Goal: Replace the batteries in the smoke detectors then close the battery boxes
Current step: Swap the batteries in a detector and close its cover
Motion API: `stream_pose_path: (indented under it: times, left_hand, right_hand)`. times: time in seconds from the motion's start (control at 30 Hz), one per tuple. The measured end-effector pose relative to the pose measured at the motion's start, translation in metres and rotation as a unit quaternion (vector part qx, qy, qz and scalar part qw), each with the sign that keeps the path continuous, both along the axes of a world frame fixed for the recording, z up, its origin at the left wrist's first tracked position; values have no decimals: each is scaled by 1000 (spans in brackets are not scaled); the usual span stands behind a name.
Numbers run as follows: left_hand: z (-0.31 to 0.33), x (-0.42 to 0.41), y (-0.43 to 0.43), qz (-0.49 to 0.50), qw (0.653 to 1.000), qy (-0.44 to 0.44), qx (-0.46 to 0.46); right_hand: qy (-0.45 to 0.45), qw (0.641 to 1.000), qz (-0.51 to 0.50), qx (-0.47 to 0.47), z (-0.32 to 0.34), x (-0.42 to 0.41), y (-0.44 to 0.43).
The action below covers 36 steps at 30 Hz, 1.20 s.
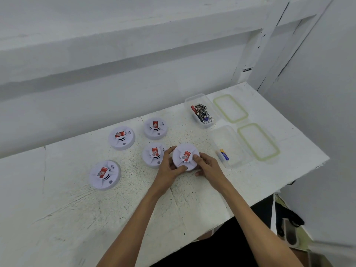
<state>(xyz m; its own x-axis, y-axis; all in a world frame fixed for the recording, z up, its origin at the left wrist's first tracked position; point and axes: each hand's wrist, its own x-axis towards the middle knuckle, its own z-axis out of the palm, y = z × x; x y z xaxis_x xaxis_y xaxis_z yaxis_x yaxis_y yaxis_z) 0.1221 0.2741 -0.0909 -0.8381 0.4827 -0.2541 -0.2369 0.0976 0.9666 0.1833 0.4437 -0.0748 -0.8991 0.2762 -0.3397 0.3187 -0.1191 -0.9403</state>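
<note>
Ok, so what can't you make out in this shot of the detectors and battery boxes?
Head view only:
- Underside of the held detector: faces away from the camera, so nothing of it shows.
- Neighbouring detector: right edge covered by the left hand.
- Batteries in the far box: print mostly too small to read.

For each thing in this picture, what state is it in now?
Held smoke detector: face up, gripped by left hand and right hand.
Other four detectors: face up on the table.
Far box: open, many batteries inside.
Near box: open, few batteries inside.
Two lids: off, flat beside boxes.
</note>
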Motion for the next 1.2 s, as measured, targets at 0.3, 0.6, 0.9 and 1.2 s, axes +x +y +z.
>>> stream_pose_path:
  times: [0.3,0.6,0.9,1.2]
  left_hand:
    - [-2,0,0,-2,1000,1,2]
    - [-2,1,1,3,1000,7,5]
    - [2,-3,-2,29,998,-49,33]
    - [-3,2,-2,43,998,-41,23]
  right_hand:
    - [6,1000,-1,0,0,2,0]
    - [11,1000,-5,10,-1,2,-2]
    - [7,1000,-20,14,-5,0,-2]
    - [7,1000,-9,23,-4,0,-2]
